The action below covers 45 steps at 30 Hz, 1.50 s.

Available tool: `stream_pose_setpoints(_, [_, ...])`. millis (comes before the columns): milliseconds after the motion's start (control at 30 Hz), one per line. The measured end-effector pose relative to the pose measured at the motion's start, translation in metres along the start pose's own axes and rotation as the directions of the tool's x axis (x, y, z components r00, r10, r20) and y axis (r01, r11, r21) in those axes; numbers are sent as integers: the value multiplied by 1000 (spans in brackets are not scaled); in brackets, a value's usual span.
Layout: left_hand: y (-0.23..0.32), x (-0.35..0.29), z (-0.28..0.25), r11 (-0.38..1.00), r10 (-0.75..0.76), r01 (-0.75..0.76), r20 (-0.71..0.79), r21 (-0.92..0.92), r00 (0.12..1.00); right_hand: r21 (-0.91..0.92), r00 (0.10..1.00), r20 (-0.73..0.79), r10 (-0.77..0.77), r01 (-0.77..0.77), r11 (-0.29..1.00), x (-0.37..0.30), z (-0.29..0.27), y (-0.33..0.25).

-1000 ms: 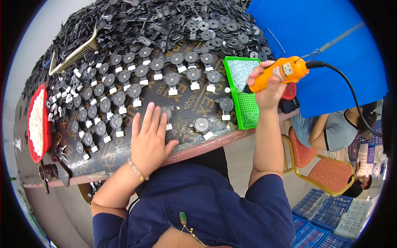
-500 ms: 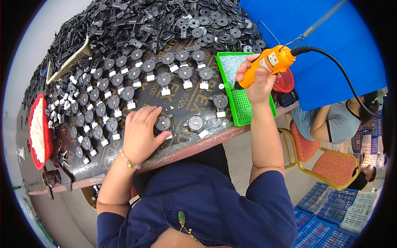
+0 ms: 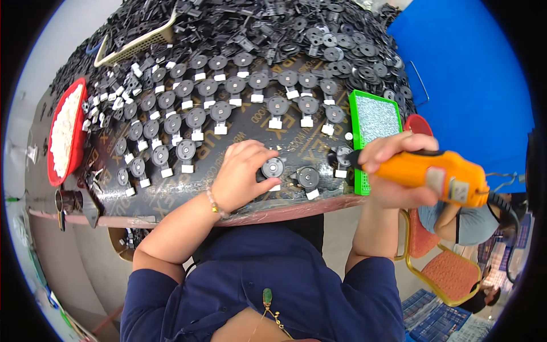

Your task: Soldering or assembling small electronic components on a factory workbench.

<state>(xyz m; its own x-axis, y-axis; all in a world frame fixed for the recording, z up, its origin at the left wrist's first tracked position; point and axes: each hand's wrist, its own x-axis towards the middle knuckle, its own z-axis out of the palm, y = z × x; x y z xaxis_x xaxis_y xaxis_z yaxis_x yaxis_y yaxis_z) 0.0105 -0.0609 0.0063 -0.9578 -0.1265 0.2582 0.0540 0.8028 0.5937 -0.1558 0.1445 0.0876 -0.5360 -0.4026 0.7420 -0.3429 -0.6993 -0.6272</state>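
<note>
My right hand [image 3: 397, 171] is wrapped around an orange electric screwdriver [image 3: 436, 172]. The tool lies nearly level, its dark tip pointing left beside a round black part [image 3: 344, 155] at the green tray's left edge. My left hand [image 3: 242, 176] rests on the table, thumb and fingers curled about the sides of another round black part [image 3: 273, 167] with a white tab. Just right of that hand lies a similar black part [image 3: 308, 178]. Small screws fill the upper end of the green tray [image 3: 358, 176]; my right hand and the screwdriver hide some of its lower end.
Rows of round black parts with white tabs [image 3: 196, 118] cover the table. Behind them heap loose black pieces [image 3: 239, 28], around a cream basket [image 3: 137, 45]. A red tray [image 3: 81, 142] of white pieces stands left; a red bowl [image 3: 419, 124] sits right.
The screwdriver has come down from above the green tray and tipped level, its tip now toward the table. My left hand stays at its black part. The whole view has shifted.
</note>
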Motion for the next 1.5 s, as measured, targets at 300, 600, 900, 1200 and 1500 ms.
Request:
stream_pose_setpoints(300, [-2, -4, 5, 999, 32, -32, -63, -6, 997, 72, 942, 120, 315, -324, 943, -16, 62, 48])
stream_pose_setpoints(600, [-2, -5, 5, 999, 39, -40, -67, -25, 997, 28, 921, 116, 371, -376, 926, -19, 68, 56])
stream_pose_setpoints(900, [5, -3, -2, 998, 45, -42, -47, 48, 998, 5, 896, 36, 442, -443, 897, -12, 76, 51])
stream_pose_setpoints(1200, [8, -3, 3, 992, 95, -93, -18, 80, 995, -172, 966, -221, 131, -171, 970, 7, -20, -10])
stream_pose_setpoints(1500, [11, 2, 8, 989, 59, -57, -9, 133, 998, -254, 949, -292, 123, -201, 946, -19, -73, 18])
